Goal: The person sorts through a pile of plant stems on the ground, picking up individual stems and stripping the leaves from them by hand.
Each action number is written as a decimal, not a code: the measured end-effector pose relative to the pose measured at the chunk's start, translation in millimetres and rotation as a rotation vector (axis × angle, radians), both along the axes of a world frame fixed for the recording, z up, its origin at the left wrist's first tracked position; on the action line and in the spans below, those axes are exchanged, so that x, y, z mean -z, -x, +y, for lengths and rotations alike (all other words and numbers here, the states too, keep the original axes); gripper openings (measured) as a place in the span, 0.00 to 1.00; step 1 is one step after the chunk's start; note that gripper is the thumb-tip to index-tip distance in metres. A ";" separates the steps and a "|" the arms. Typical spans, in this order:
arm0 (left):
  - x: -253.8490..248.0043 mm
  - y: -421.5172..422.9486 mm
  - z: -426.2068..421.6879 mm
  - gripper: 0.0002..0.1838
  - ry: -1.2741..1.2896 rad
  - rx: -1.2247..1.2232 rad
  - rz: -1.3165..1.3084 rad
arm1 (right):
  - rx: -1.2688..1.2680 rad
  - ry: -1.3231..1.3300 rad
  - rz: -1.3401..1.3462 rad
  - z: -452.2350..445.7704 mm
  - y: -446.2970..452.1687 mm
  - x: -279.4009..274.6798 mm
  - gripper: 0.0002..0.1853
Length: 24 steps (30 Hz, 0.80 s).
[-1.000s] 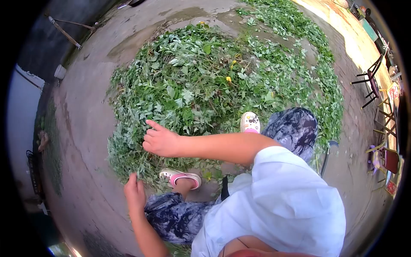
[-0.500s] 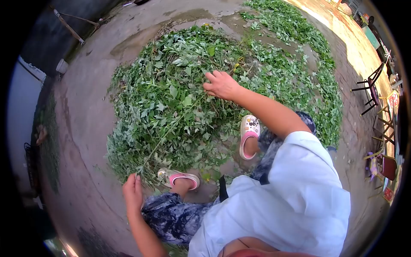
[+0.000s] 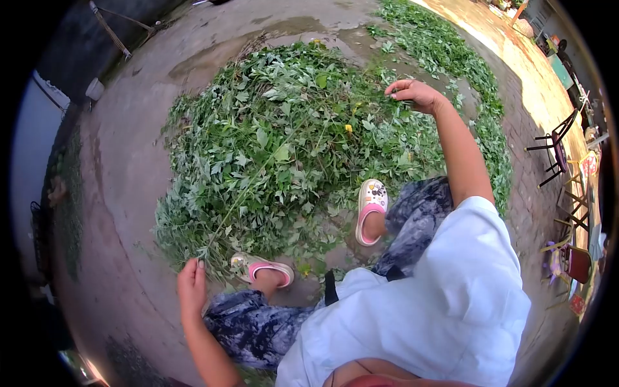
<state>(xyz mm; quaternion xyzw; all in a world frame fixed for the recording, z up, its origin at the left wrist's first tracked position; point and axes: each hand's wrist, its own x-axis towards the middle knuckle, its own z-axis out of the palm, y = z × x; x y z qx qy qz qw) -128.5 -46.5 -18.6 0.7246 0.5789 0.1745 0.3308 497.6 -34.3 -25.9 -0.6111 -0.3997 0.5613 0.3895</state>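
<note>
A heap of cut leafy green stems (image 3: 258, 138) lies on the ground in front of me. My left hand (image 3: 192, 282) is at the heap's lower left, thumb and fingers closed on the end of a long thin plant stem (image 3: 248, 188). That stem slants up to the right across the heap, with leaves on it. My right hand (image 3: 418, 97) is raised above the heap's upper right side, its fingers curled in towards the thumb. Green shows at its fingertips, but I cannot tell whether it is held there or lies behind.
A band of loose leaves (image 3: 445, 51) spreads along the upper right. My feet in pink and white clogs (image 3: 372, 205) stand at the heap's near edge. Chairs (image 3: 558, 145) line the far right; a white bucket (image 3: 95, 89) stands at the left wall.
My right hand has moved from the middle of the heap up and to the right. My left hand stays almost in place, still on the stem's end.
</note>
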 end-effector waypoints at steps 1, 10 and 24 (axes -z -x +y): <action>0.2 1.0 0.1 0.09 0.002 -0.007 -0.003 | -0.026 0.339 -0.345 -14.5 -14.7 -7.9 0.15; -18.4 8.9 -0.2 0.09 0.021 -0.025 -0.084 | -0.222 0.389 -0.706 -3.7 23.3 26.9 0.33; -56.2 105.4 -75.7 0.09 0.029 -0.308 -0.045 | -0.386 -0.371 -0.838 93.3 201.7 63.9 0.13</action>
